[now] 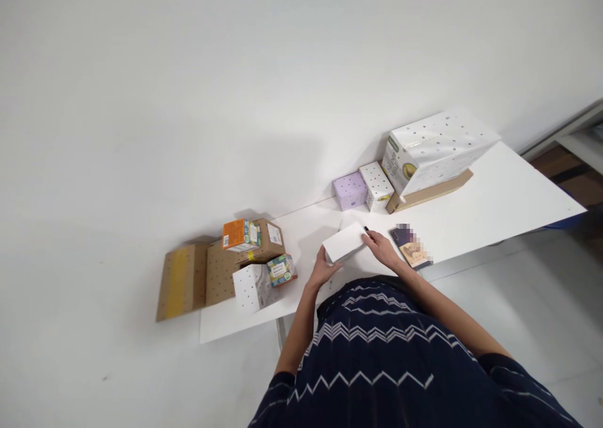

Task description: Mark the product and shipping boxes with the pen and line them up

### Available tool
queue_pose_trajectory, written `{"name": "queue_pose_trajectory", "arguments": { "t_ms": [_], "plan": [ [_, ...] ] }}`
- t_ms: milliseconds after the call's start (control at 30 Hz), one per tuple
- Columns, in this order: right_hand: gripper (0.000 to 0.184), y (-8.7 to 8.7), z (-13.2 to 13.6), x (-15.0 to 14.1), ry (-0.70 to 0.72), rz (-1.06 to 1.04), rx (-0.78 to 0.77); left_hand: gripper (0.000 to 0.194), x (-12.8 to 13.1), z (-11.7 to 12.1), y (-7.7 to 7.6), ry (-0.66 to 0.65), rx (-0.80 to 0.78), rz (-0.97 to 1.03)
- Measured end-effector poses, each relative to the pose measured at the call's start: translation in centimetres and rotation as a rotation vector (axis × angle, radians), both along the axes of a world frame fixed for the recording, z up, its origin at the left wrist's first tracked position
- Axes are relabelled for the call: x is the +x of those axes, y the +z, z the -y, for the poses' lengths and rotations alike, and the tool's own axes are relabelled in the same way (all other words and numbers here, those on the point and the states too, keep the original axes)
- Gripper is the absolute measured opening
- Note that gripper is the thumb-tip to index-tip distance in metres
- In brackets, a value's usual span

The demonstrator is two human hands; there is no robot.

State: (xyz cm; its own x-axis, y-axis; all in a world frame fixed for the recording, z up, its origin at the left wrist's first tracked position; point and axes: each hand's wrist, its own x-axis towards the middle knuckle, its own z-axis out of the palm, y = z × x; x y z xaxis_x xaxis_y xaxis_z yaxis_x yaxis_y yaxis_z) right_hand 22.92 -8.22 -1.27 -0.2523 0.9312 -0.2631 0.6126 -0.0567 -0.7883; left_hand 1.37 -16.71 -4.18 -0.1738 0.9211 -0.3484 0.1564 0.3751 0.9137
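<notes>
Near the table's front edge, close to my body, a plain white box (346, 242) sits between both hands. My left hand (323, 269) is closed around its left end, thumb at the side and fingers below. At the right end, my right hand (380, 248) grips the box by its corner. A small dark tip (366, 228) sticks out at the right fingers; its kind is too small to make out. Just right of that hand lies a dark printed item (412, 247), partly blurred out.
Along the wall stand a lilac dotted box (351, 190), a white dotted box (375, 186) and a large white carton (438, 148) on a cardboard piece (431, 191). Cardboard boxes (186, 280), an orange box (241, 234), a white dotted carton (254, 288) and a small colourful box (281, 269) crowd the left.
</notes>
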Motion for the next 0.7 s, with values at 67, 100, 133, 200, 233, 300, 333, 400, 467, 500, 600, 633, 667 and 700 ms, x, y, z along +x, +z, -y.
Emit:
{"name": "queue_pose_trajectory", "arguments": {
  "t_ms": [67,100,133,200,233,300,333,400,467,500,600,633,667,700],
  "plan": [
    [0.049,0.2,0.0,0.0,0.004,-0.005,0.009,0.081,0.2,0.0,-0.3,-0.017,0.036,-0.006],
    [0.048,0.4,-0.1,0.1,-0.005,-0.011,0.005,0.080,0.3,-0.1,-0.4,-0.027,0.068,-0.019],
    [0.048,0.6,-0.1,0.2,-0.019,-0.020,-0.006,0.079,0.3,-0.2,-0.5,-0.024,0.091,-0.030],
    [0.051,0.9,-0.4,0.5,-0.057,-0.044,-0.029,0.082,0.2,-0.5,-0.4,-0.018,0.125,-0.030],
    [0.054,1.1,-0.6,0.6,-0.076,-0.058,-0.037,0.083,0.0,-0.8,-0.3,-0.011,0.124,-0.011],
    [0.058,1.1,-1.0,0.9,-0.105,-0.091,-0.054,0.084,-0.3,-1.5,0.0,0.025,0.084,0.058],
    [0.059,1.1,-1.1,0.9,-0.118,-0.115,-0.074,0.082,-0.4,-1.9,0.2,0.055,0.051,0.101],
    [0.060,0.8,-1.2,0.8,-0.137,-0.174,-0.146,0.072,-0.6,-2.6,0.2,0.128,-0.021,0.190],
    [0.058,0.1,-0.9,0.5,-0.144,-0.216,-0.238,0.064,-0.6,-3.1,-0.1,0.207,-0.097,0.259],
    [0.057,-0.2,-0.7,0.3,-0.139,-0.223,-0.282,0.064,-0.5,-3.3,-0.3,0.250,-0.140,0.280],
    [0.051,-1.6,0.5,-0.1,-0.092,-0.203,-0.370,0.070,0.0,-3.4,-1.4,0.342,-0.238,0.285],
    [0.049,-2.1,1.0,-0.1,-0.075,-0.193,-0.376,0.072,0.2,-3.3,-1.6,0.355,-0.253,0.283],
    [0.048,-2.6,1.4,-0.1,-0.059,-0.182,-0.370,0.073,0.3,-3.2,-1.9,0.358,-0.258,0.285],
    [0.047,-3.1,1.8,0.0,-0.046,-0.169,-0.360,0.073,0.5,-3.1,-2.0,0.357,-0.261,0.290]
  ]
}}
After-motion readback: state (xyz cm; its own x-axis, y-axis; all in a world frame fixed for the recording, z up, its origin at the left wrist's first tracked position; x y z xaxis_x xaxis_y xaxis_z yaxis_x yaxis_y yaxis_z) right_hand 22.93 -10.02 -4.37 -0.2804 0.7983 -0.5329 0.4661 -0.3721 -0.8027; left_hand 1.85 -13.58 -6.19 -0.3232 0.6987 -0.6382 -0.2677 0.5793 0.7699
